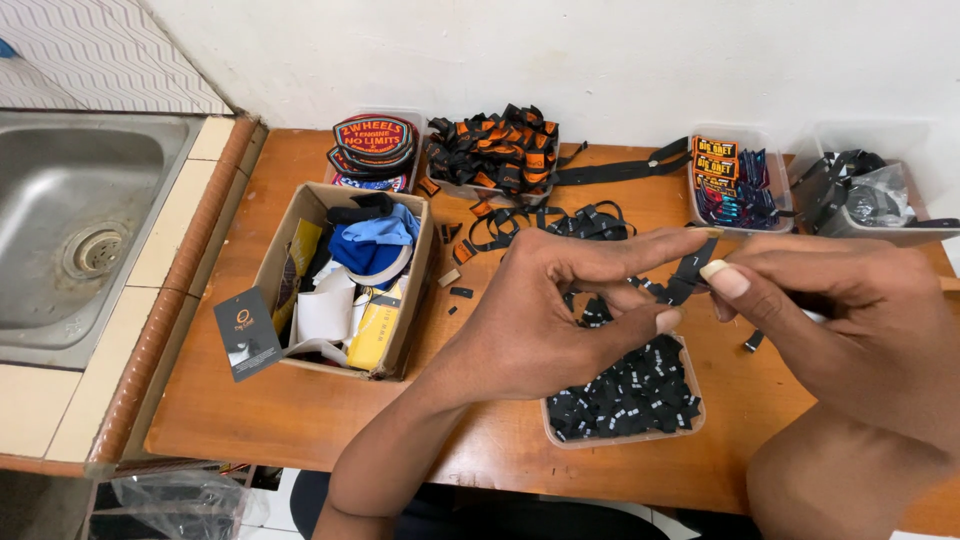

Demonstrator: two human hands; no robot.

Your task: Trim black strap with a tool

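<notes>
Pinching a small black fabric label between them, the left hand and right hand meet just above a shallow tray of similar black labels. That tray rests on the wooden worktop, with a cardboard box to its left.
</notes>
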